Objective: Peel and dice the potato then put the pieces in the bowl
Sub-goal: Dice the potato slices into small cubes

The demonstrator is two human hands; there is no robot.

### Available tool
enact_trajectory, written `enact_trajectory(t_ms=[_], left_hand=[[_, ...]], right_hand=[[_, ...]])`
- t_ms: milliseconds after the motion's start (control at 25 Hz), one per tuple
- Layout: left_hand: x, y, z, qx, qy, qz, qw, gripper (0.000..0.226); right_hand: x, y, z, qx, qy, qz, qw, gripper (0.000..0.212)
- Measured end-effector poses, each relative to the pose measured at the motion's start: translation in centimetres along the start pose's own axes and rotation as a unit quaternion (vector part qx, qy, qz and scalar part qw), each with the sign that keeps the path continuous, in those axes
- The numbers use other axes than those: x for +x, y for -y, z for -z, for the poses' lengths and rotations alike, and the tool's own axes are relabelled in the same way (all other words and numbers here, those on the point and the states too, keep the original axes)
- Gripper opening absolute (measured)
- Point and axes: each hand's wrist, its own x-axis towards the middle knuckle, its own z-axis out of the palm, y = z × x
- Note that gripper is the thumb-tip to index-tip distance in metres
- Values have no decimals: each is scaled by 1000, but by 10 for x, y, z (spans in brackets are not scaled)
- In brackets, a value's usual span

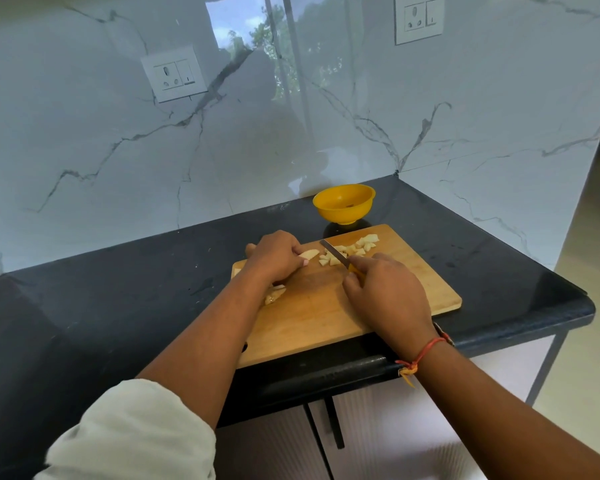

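One board (326,317) lies on the dark table (118,306), its near edge at the table's front lip. The left hand (274,258) rests on the board's far left part, fingers curled down over one peeled potato strip (309,253) whose pale tip pokes out toward the right. The right hand (388,292) is closed around the yellow handle of one knife (334,252); the blade angles away to the upper left, its tip near the strip. Just right of the blade sits a loose heap of diced pieces (352,251), roughly a dozen, too crowded to count exactly. Two or so further potato bits (274,294) lie by the left wrist, partly hidden. One yellow bowl (343,202) stands on the table just beyond the board's far edge, near the marble wall, which carries two sockets (174,76). A red thread (423,355) circles the right wrist.
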Motion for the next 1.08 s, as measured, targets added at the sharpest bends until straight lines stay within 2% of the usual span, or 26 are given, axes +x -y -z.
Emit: enact_trajectory(t_ms=[160,320,560,760,840,1080], left_hand=[[-3,-2,-2,-45,-42,-4,998,11],[-17,-1,7,-94,-74,-41,992,19],[-48,-1,0,-67,-45,-81,993,23],[-59,3,-22,-69,-117,-64,989,22],[-60,6,-28,-60,-129,-76,987,17],[-55,6,-35,-41,-165,-90,981,21]], right_hand=[[0,-1,0,3,-6,-1,1000,39],[0,0,2,14,-17,-4,1000,36],[-1,1,3,15,-19,5,1000,37],[-3,6,6,-2,-1,20,1000,38],[-5,8,8,-16,15,27,999,35],[-21,14,11,-64,45,54,995,30]])
